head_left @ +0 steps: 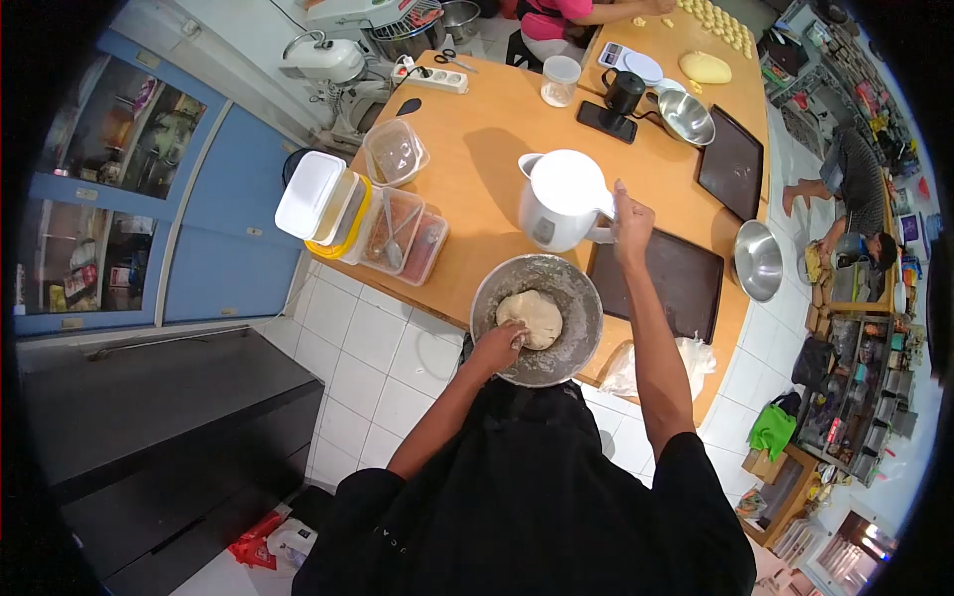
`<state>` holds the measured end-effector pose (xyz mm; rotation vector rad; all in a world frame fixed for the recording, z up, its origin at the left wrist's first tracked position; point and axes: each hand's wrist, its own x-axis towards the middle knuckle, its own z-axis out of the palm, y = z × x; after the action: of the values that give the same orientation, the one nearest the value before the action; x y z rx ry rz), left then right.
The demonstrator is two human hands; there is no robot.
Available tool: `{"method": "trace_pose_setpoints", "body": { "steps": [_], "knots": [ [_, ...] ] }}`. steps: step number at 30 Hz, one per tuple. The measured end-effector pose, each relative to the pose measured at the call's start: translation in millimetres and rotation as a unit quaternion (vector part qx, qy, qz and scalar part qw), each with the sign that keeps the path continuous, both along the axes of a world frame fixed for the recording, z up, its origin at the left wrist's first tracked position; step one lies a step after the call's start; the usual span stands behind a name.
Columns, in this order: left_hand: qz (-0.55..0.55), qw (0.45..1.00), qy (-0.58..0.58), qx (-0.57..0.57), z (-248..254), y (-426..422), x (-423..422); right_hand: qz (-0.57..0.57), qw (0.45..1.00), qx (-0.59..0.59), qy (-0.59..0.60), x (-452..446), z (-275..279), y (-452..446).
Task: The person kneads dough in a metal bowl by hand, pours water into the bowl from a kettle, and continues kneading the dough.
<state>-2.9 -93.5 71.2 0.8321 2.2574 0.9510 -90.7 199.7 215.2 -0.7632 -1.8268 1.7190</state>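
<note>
A round lump of pale dough (537, 316) lies in a metal mixing bowl (584, 343), whose inner wall is smeared with flour or dough. My left hand (497, 350) reaches over the near-left rim, its curled fingers gripping the dough's edge. Beyond the bowl is a white electric kettle (566, 199) with a lid and a spout at the left. My right hand (632, 223) is wrapped around its handle, thumb pointing up. Whether the kettle touches the table I cannot tell.
On the wooden table (487, 119) are stacked plastic containers (318, 204), dark baking trays (730, 164), a plastic bag (686, 366), metal bowls (758, 260), a black pitcher (624, 91) and a power strip (437, 79). Another person (556, 20) sits at the far end, near small dough pieces.
</note>
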Motion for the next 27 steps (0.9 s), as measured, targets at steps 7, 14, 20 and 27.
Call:
{"method": "trace_pose_setpoints", "body": {
  "steps": [7,14,20,27],
  "knots": [
    [0.036,0.999,-0.02,-0.009,5,5,6,-0.021,0.996,-0.083,0.025,-31,-42,-33],
    [0.073,0.996,-0.043,-0.003,11,8,11,-0.025,0.992,-0.122,0.018,-30,-59,-50],
    [0.117,0.992,-0.038,0.03,5,13,8,-0.044,0.992,-0.113,0.019,-24,-81,-48],
    [0.194,0.98,0.04,-0.012,3,21,7,-0.045,0.995,-0.084,0.0,-17,-91,-47]
  ]
}}
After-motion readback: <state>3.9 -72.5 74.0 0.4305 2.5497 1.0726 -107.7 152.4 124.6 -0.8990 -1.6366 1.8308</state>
